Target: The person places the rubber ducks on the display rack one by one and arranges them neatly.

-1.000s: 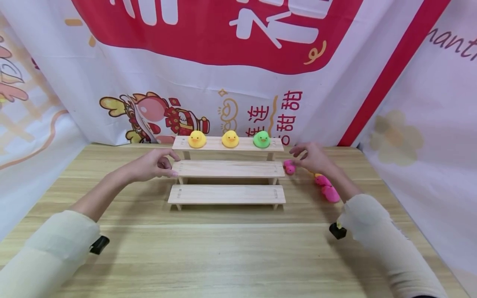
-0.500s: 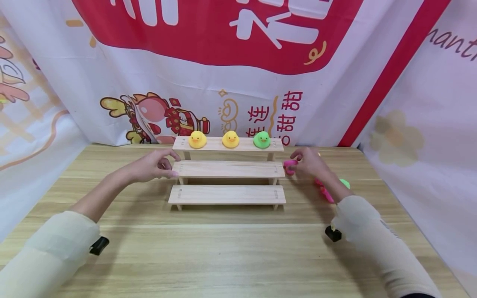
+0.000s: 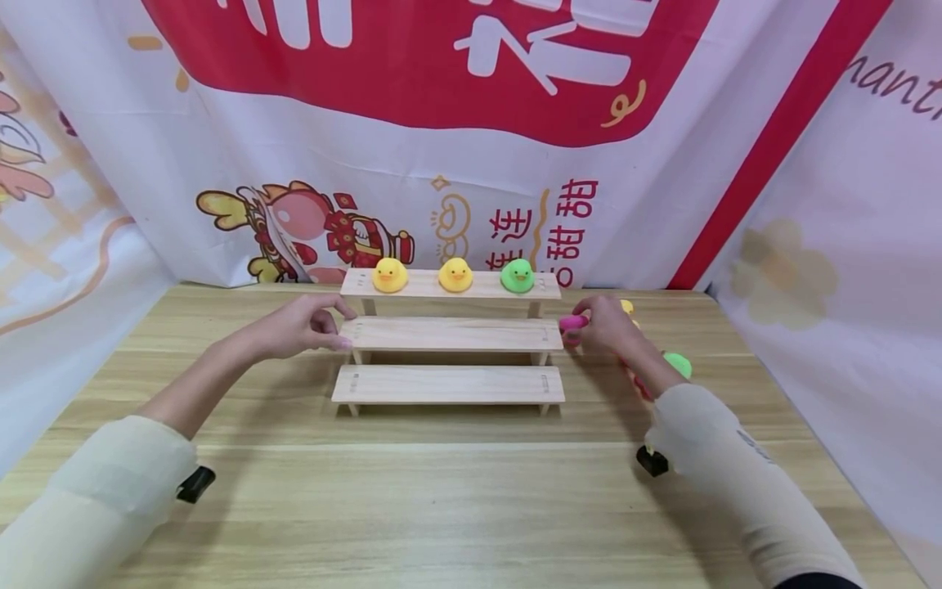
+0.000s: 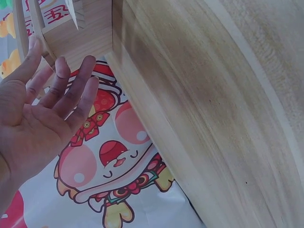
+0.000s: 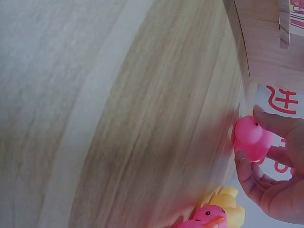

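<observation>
L hand (image 3: 305, 329): fingers loosely bent, thumb & index well parted, tips at L end of the middle shelf; nothing lifted in it.
R hand (image 3: 609, 325): thumb & fingers curled round a bright pink, round-bodied toy duck (image 5: 251, 137), gap about as wide as the duck.
Pink duck spot: just beside R end of rack, level w/ middle shelf in head view; can't quite tell if its base touches the table.
Rack: pale wooden three-tier stand (image 3: 450, 334), upright, mid-table.
Top shelf: two yellow toy ducks (image 3: 389, 276) & one green toy duck (image 3: 517, 276) in a row, green at R.
By R forearm: another green duck (image 3: 677, 365), partly hidden.
Under R wrist cam: second pink duck (image 5: 211, 216) w/ yellow one (image 5: 231, 209) right behind.
Table: light wood-grain top (image 3: 441, 499).
Backdrop: white cloth (image 3: 441, 155), red print.
</observation>
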The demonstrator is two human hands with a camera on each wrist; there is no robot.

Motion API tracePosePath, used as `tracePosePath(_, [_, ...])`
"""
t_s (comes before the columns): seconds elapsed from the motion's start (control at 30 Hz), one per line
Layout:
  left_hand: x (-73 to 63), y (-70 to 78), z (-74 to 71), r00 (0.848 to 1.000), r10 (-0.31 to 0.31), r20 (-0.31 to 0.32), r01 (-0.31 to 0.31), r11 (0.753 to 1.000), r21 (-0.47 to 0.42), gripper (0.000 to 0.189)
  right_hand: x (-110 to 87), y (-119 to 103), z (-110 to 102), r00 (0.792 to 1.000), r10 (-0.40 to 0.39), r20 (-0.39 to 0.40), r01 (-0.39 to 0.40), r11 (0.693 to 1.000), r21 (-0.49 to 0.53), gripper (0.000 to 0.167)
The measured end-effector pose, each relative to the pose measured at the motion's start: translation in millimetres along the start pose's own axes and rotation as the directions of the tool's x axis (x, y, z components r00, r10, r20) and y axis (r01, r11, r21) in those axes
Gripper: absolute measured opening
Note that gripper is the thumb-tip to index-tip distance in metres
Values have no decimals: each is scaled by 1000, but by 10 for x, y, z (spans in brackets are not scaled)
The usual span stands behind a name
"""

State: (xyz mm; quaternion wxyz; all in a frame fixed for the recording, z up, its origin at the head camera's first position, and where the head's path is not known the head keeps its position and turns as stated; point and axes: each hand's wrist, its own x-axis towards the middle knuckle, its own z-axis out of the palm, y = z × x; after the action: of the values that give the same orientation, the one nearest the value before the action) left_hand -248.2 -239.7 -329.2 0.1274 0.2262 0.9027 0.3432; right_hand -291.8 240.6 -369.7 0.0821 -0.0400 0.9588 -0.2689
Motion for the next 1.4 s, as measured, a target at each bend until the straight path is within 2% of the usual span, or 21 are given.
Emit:
tracePosePath(0.13, [1, -4, 1, 1000, 6, -3, -6, 1000, -6, 43, 12, 11, 13, 1000, 9, 18, -9, 1000, 4, 49])
tracePosePath(0.7, [-11, -66, 4, 999, 29, 13, -29, 1000, 9, 47, -20, -57, 31, 997, -81, 19, 82, 996, -25, 42])
tracePosePath(0.87, [-10, -64, 11, 1000, 30, 1, -30, 1000, 7, 45, -26, -60, 32, 998, -64, 12, 64, 998, -17, 38])
tracePosePath(1.13, [-2, -62, 15, 1000, 28, -4, -28, 1000, 8, 45, -38, -73, 16, 996, -90, -27, 89, 995, -39, 42])
tracePosePath(1.4, [-14, -46, 12, 999, 26, 31, -25, 1000, -17, 48, -46, -58, -58, 980, -172, -99, 170, 985, -30, 45])
